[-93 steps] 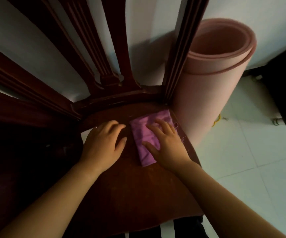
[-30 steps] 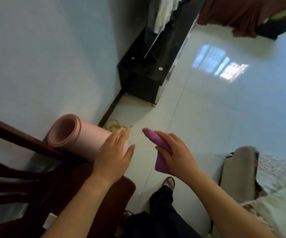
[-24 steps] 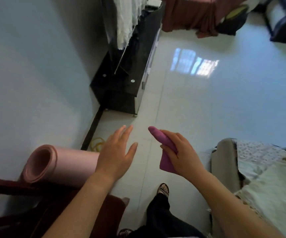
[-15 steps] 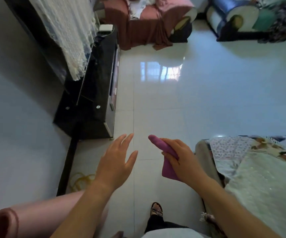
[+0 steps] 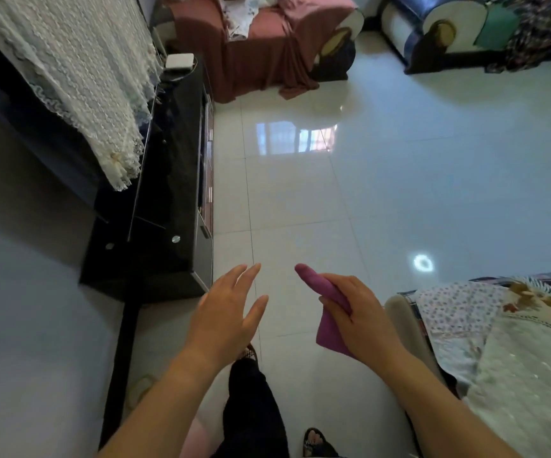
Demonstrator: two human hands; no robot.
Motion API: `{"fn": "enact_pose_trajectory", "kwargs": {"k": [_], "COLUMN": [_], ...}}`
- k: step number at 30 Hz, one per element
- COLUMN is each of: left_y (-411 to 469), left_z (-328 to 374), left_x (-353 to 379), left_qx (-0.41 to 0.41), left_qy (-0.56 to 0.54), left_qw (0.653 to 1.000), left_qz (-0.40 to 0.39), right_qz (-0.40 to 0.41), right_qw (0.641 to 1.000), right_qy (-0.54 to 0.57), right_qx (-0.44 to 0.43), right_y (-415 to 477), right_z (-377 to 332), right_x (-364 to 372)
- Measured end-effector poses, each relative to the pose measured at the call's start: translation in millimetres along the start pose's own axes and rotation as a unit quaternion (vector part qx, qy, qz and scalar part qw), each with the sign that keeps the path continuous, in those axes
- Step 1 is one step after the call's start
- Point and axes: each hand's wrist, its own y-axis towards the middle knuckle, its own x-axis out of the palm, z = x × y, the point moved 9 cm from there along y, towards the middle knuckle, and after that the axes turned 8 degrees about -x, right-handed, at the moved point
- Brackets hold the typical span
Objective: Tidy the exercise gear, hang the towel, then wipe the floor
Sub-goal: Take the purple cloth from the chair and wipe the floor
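The right hand (image 5: 363,322) is curled tight round a folded purple cloth (image 5: 328,327), one end poking out toward 11 o'clock, above the glossy tiled floor (image 5: 383,193). At its 9 o'clock, apart, the left hand (image 5: 224,319) hangs flat and straight, holding nothing.

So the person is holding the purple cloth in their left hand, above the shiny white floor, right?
Not quite. The purple cloth is held in the right hand, not the left; the left hand is open and holds nothing. The head view shows this. It is above the shiny white floor, as you said.
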Motion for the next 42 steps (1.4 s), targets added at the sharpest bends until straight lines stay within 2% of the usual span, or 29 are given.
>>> {"fn": "enact_pose_trajectory", "kwargs": {"k": [9, 17, 27, 34, 42], "left_y": [149.7, 256.7, 417.6, 525.9, 611.4], "left_z": [-25.8, 5.7, 124.7, 224.1, 293.3], "left_x": [-93.1, -105.3, -68.0, -49.4, -28.7], "left_qx": [0.034, 0.094, 0.185, 0.211, 0.243], "left_qy": [0.010, 0.035, 0.060, 0.084, 0.086], "left_qw": [0.999, 0.995, 0.980, 0.972, 0.962], "left_qz": [0.035, 0.014, -0.039, -0.058, -0.091], "right_qz": [0.037, 0.100, 0.174, 0.210, 0.226], "right_qw": [0.998, 0.995, 0.983, 0.974, 0.966], "right_qy": [-0.029, -0.025, -0.017, -0.021, -0.025], "right_qx": [-0.051, -0.002, 0.050, 0.079, 0.122], "right_y": [166.3, 236.0, 348.5, 424.1, 483.0], "right_z": [-51.0, -24.9, 67.0, 133.1, 189.9], "right_x": [15.8, -17.6, -107.7, -192.2, -244.1]}}
